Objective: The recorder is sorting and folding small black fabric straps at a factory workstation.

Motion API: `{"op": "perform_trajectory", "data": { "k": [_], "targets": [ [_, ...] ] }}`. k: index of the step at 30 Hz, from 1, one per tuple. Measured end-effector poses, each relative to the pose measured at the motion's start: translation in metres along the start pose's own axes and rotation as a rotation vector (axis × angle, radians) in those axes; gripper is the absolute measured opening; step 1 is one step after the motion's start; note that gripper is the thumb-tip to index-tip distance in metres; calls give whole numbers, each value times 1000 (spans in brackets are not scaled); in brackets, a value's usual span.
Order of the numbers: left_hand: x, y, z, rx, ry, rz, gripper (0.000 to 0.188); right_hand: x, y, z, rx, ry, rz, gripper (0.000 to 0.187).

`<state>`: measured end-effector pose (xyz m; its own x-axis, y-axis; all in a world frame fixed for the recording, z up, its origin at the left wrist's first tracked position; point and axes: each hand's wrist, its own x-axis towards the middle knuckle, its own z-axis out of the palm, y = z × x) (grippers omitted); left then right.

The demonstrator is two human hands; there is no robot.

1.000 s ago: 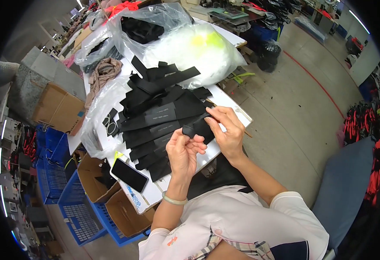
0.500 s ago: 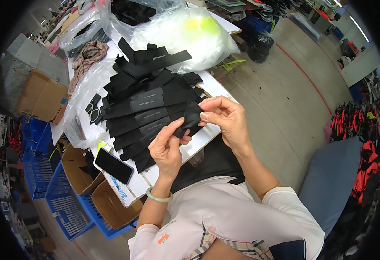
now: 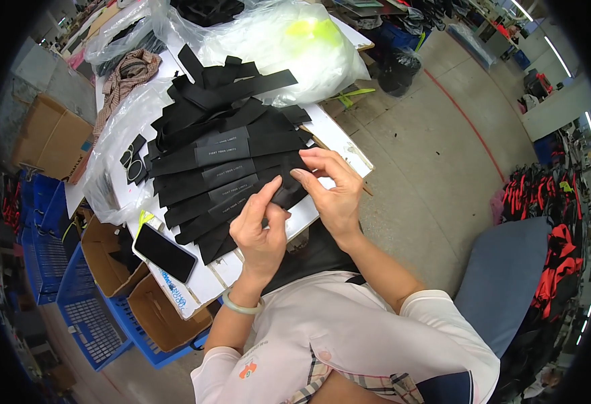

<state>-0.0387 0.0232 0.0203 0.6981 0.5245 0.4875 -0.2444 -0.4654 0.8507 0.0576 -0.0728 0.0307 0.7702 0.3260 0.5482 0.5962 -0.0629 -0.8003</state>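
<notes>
Edges and room. White table (image 3: 202, 295), placed at an angle, with tabletop showing along the right edge and at the near left corner. Black strips (image 3: 194, 161), heaped mid-table in a fan, with some ends close to the right edge and others toward the near edge. Right of the table: wide grey floor (image 3: 410, 155), crossed by a red line (image 3: 464, 121) and bounded on the far side by a blue-grey board (image 3: 504, 283). Left of the table: little visible floor between baskets and boxes.

Hands. Left hand (image 3: 258, 225): forefinger stretched out, tip at a black piece of cloth (image 3: 286, 194) over the near right part of the heap; other fingers curled; cannot tell whether pinching. Right hand (image 3: 332, 192): thumb and forefinger bent toward the same piece, just beside the left fingertip; cannot tell whether pressed together on cloth.

Count. Hands, two. Pale bangle (image 3: 243, 308), one, on the left wrist. Strips with a grey printed band, at least four, overlapping; plain strips behind, too tangled to count. Phone (image 3: 165, 252), one, dark-screened, near the corner. Brown scarf (image 3: 127, 74), one. Stuffed clear bag (image 3: 289, 57), one, with a yellow patch. Open cardboard boxes (image 3: 167, 310), two, below the table's left edge. Blue baskets (image 3: 90, 326), at least three.
</notes>
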Motion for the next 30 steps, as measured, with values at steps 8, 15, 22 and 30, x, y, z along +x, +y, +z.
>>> {"op": "perform_trajectory", "data": {
  "k": [8,15,22,30],
  "targets": [
    [-2,3,10,68,97,59,32,-4,7,8,111,107,109,16],
    [1,3,14,40,111,74,37,-1,13,6,415,88,292,16],
    [-2,8,19,51,128,28,35,-1,18,-1,425,46,330,9],
    [6,-2,10,-36,56,48,35,9,35,-11,841,-291,606,4]
  ]
}}
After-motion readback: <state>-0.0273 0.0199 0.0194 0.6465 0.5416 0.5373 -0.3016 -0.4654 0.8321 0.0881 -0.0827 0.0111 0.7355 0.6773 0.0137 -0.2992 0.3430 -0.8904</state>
